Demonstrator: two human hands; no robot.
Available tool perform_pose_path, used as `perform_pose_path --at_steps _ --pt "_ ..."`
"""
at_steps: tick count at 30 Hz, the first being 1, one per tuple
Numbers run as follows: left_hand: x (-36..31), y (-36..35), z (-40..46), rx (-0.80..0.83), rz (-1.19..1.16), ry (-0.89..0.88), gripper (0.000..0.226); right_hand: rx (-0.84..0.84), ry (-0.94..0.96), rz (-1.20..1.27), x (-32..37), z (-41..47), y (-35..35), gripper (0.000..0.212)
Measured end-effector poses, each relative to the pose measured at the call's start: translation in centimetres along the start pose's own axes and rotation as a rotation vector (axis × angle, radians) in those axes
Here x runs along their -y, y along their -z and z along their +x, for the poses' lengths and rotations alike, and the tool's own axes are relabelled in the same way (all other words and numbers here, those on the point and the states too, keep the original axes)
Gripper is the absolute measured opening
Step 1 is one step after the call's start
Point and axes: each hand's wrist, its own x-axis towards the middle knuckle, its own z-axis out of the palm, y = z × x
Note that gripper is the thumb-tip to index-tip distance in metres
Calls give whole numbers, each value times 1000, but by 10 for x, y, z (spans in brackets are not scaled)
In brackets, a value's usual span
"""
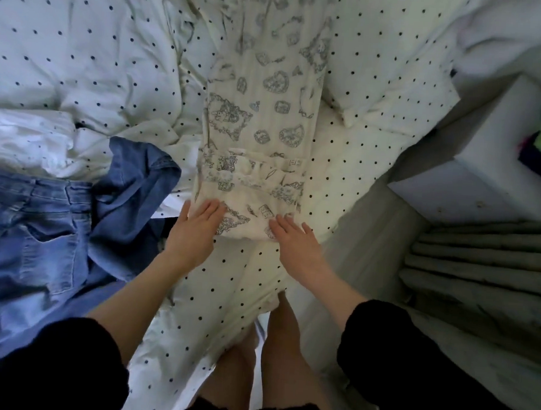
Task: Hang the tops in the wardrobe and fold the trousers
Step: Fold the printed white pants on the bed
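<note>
2 hands lie flat, fingers straight, on the near end of the patterned trousers (262,115), which stretch lengthwise away from the person across the dotted duvet (82,50). The left hand (194,232) presses the near left corner and the right hand (295,244) the near right corner; neither grips the cloth.

Biggest risk, judged from the lie of things: the duvet is soft, puffy and rumpled, so any fold made on it may drag the bedding along and come out crooked. The trousers look already doubled leg on leg, and the gathered waistband sits just beyond the fingers; if the hands slide rather than lift, that bunched band could skew the stacked layers. The far end is creased and half lost in the bedding folds, so it may snag when drawn back.

Materials: the duvet is thin white cotton with small dark dots; the trousers are cream, limp, printed with grey hearts and figures; the jeans (33,222) at the left are stiffer blue denim, heaped unfolded, touching the white top (26,139) beside them.
</note>
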Motion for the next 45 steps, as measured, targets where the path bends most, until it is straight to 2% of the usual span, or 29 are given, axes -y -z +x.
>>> perform_pose_path --at_steps 6,9,14,16,18,20,22,24,26,29,32,34,37,42,45 --pt "-20 26 -44 331 -51 -55 57 241 -38 107 16 -65 20 49" --pt "-18 51 -38 410 -40 -61 47 234 -51 205 17 -70 38 32" --pt "-3 105 -5 249 -20 -66 23 50 -53 244 -3 -40 95 16" --pt "4 126 15 197 -13 -72 20 3 -72 277 -14 -18 120 18" --pt "13 145 42 78 -65 -28 20 -82 -97 323 -24 11 144 22" --pt "19 157 69 -110 -87 36 30 -214 -130 368 -33 42 163 20" --pt "17 156 86 -331 -120 82 46 -314 -174 313 -38 66 169 43" --pt "7 141 95 -416 -192 87 55 -339 -163 209 -41 81 161 55" --pt "-6 110 96 -275 -199 21 61 -276 -103 146 -41 87 136 58" --pt "-12 60 83 -20 -71 -80 88 -139 17 78 -39 80 89 70" --pt "-2 32 85 -30 14 -86 98 -59 60 -76 -43 80 50 99" --pt "5 25 91 -81 48 -85 92 -78 41 -132 -46 87 35 103" --pt "7 21 97 -131 73 -106 86 -124 -12 -155 -49 100 29 91" --pt "-4 13 94 -123 -40 -61 86 -180 -40 -161 -41 107 33 56" --pt "-8 18 92 -87 -93 -45 84 -147 -36 -113 -38 100 36 52"
